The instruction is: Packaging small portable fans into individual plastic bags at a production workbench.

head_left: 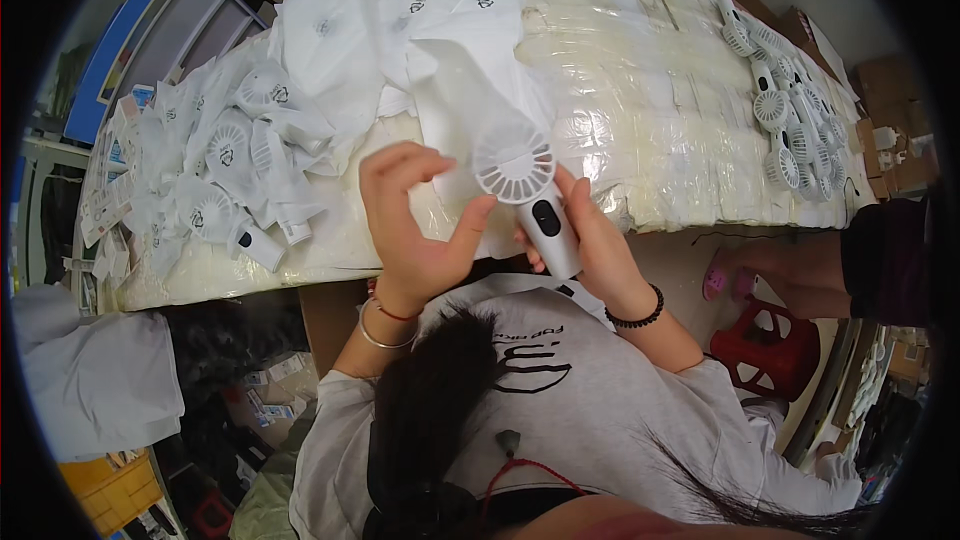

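Clock read on the view, 12 at its top edge.

Handheld fan (530, 195): just above centre, over the near edge of the film-covered tabletop (620, 90), head toward 11, handle toward 5. Right hand (600, 245) pinches the handle between thumb and fingers; likely chosen because it is the slim, solid part, and it leaves the slotted head uncovered.

Left hand (415, 225), at 8 from the fan head: thumb and fingers spread in a curve, grip apparently empty. Fingertips blurred; contact with the head not certain. Curve would suit steadying a round edge.

White sleeve (455, 90) lies at 11, against the head; cannot tell whether the head is inside.

Flat sleeves (325, 35) at 11 to 12, probably for reach by either hand. Bare fans (795, 115) at 2, sleeved fans (225, 155) between 9 and 10: wide spacing presumably keeps the two groups unmixed.
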`<state>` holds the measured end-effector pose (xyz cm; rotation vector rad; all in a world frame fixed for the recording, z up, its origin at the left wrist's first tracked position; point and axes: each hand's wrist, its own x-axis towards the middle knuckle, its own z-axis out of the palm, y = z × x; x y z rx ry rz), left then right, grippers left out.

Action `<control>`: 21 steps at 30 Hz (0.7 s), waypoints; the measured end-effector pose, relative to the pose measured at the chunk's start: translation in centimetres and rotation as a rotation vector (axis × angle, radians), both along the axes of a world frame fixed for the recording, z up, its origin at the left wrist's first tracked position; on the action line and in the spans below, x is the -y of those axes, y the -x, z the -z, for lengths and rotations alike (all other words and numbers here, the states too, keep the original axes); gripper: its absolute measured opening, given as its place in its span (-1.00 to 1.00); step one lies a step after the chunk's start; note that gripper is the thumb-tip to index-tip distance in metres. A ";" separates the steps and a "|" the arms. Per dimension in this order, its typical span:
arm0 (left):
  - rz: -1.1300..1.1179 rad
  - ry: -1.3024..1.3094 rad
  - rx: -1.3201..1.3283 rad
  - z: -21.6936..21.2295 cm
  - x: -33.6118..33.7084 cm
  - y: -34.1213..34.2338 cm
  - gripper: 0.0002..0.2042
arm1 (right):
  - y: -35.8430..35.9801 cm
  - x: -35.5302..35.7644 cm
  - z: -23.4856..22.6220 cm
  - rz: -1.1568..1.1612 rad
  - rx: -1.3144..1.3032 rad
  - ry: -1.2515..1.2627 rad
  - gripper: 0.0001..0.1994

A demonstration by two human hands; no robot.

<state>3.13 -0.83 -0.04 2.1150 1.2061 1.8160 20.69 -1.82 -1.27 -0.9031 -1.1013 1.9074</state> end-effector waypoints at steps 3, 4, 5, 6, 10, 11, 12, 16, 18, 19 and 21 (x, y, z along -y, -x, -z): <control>0.173 0.348 0.290 0.7 0.3 0.0 -0.81 | 0.1 0.1 -0.4 0.050 0.064 -0.094 -0.38; 0.232 0.464 0.388 0.7 0.4 0.1 -0.82 | 0.1 0.2 -0.6 0.068 0.086 -0.125 -0.38; 0.233 0.463 0.388 0.7 0.4 0.2 -0.82 | 0.2 0.3 -0.8 0.069 0.086 -0.126 -0.38; 0.280 0.516 0.454 0.6 0.4 0.5 -0.82 | 0.3 0.5 -0.9 0.075 0.092 -0.134 -0.38; 0.420 0.674 0.653 0.4 0.2 1.4 -0.83 | 0.6 0.8 -1.4 0.095 0.109 -0.159 -0.39; 0.457 0.691 0.683 0.4 0.1 1.4 -0.84 | 0.4 0.8 -1.4 0.070 0.084 -0.143 -0.40; 0.495 0.708 0.713 0.4 0.1 1.5 -0.85 | 0.2 0.7 -1.3 0.046 0.060 -0.128 -0.40; 0.586 0.722 0.727 0.5 -0.5 1.8 -0.88 | -0.4 0.4 -1.2 -0.018 -0.001 -0.100 -0.43; 0.612 0.685 0.637 0.6 -1.0 2.0 -0.89 | -0.6 0.2 -1.1 -0.053 -0.027 -0.105 -0.44; 0.624 0.666 0.592 0.6 -1.1 2.0 -0.90 | -0.6 0.1 -1.1 -0.070 -0.040 -0.108 -0.44; 0.544 0.639 0.449 0.2 -0.9 1.8 -0.90 | -0.3 0.0 -1.1 -0.026 -0.032 -0.083 -0.44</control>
